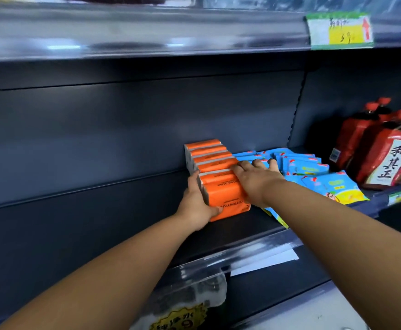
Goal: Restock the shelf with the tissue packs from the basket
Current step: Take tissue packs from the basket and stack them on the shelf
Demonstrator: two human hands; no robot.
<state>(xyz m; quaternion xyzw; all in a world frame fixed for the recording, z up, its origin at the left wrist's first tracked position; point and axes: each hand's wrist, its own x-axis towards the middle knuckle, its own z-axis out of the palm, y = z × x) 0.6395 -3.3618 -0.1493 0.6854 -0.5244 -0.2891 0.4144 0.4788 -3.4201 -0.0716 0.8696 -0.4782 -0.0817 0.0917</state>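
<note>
Head camera is showing a dark shelf carrying a row of orange tissue packs standing just beside blue packets. The left hand is gripping the front pack by its left side, thumb curling onto its face, while the right hand is lying flat, fingers spread, pressing its upper right edge.

Blue packets: lying in overlapping rows, the nearest one tilting forward.
Red bottles: standing far right, white labels facing outward.
Price tag: hanging overhead, showing a red arrow.
Clear bag: sitting below, wearing a yellow sticker.
</note>
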